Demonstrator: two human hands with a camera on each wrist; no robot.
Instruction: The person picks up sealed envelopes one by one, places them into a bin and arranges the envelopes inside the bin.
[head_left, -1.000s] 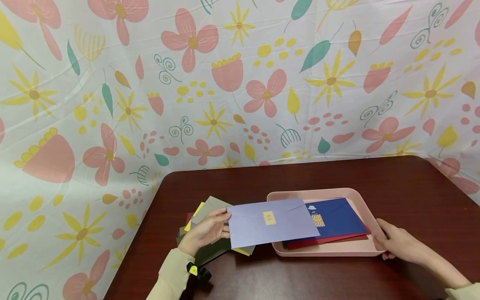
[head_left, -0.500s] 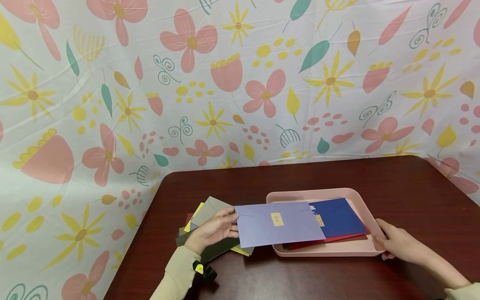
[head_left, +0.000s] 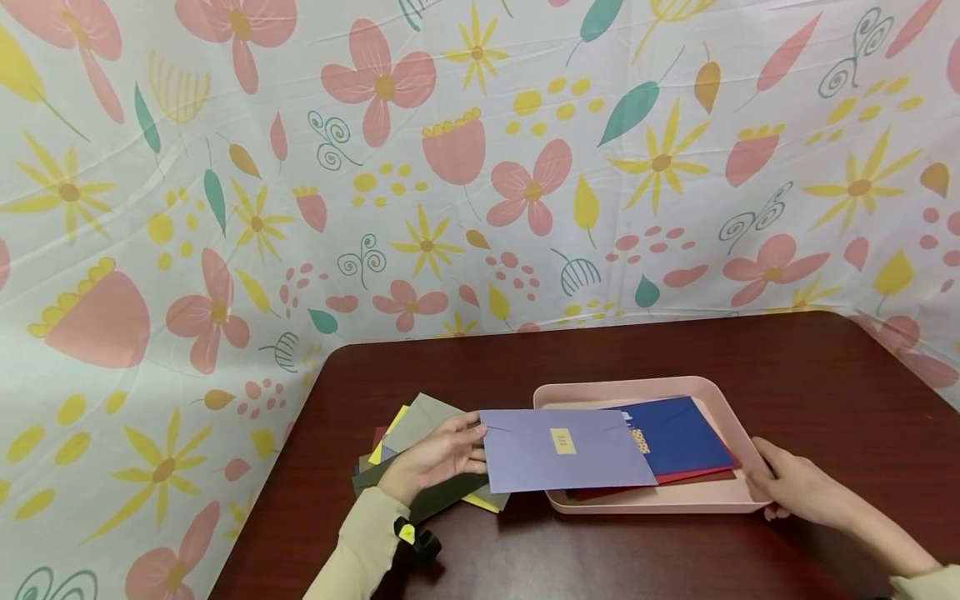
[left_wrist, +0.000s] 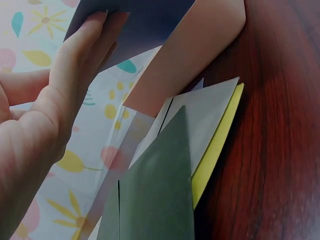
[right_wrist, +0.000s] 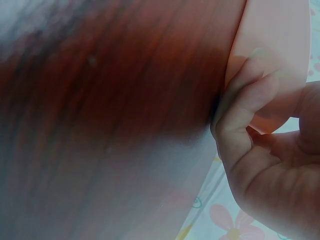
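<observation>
My left hand [head_left: 442, 457] pinches a lavender envelope [head_left: 525, 462] by its left edge, thumb on top and fingers beneath. The envelope has a small cream label [head_left: 562, 441] and overlaps the left part of a pink tray [head_left: 660, 500]. Inside the tray lies a blue envelope [head_left: 682, 433] with a patterned sticker, over a red envelope [head_left: 675, 477]. My right hand [head_left: 798, 483] grips the tray's right front corner, fingers curled against its outer wall in the right wrist view. In the left wrist view the held envelope [left_wrist: 150, 25] is raised above the dark green one [left_wrist: 160, 185].
Left of the tray, a loose pile holds a grey envelope [head_left: 420, 417], a dark green envelope [head_left: 442, 500] and yellow ones [head_left: 483, 502]. All rest on a dark reddish-brown table [head_left: 600, 550]. A flowered cloth [head_left: 480, 167] hangs behind the table.
My left hand has carried the lavender envelope a little to the right, further over the tray, covering more of the blue envelope's sticker. The right hand and tray have stayed put.
</observation>
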